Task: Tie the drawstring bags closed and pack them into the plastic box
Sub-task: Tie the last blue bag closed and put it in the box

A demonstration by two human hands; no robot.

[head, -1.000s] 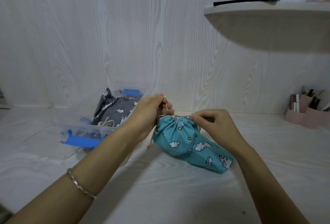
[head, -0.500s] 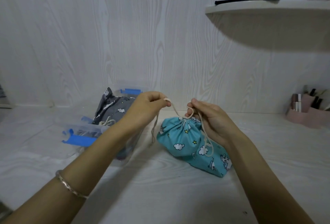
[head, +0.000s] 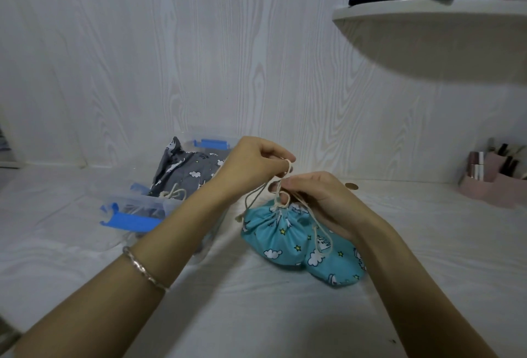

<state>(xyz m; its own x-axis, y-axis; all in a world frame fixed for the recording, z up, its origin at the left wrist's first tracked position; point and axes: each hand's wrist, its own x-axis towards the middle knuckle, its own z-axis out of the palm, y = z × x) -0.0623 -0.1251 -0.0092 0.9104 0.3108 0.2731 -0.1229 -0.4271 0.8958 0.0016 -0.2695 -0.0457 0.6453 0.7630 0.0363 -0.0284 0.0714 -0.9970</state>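
A teal drawstring bag (head: pixel 288 239) printed with clouds and stars lies on the white desk, its mouth gathered shut. My left hand (head: pixel 251 166) pinches the cream drawstring (head: pixel 287 168) just above the bag's mouth. Touching it from the right, my right hand (head: pixel 319 195) holds the cord close to the gathered mouth, and loose cord hangs over the bag's side. Left of the bag stands a clear plastic box (head: pixel 142 206) with blue latches, holding a grey drawstring bag (head: pixel 185 172) with clouds on it.
A pink organiser (head: pixel 493 183) with cosmetics stands at the far right against the wall. A rounded wall shelf (head: pixel 427 15) hangs above the right side with a dark flat item on it. A small coin-like disc (head: pixel 351 186) lies behind my right hand.
My hands have come together over the bag's mouth; the left hand moved right with the cord and the right hand's fingers closed on the cord near the gather. The bag stayed put.
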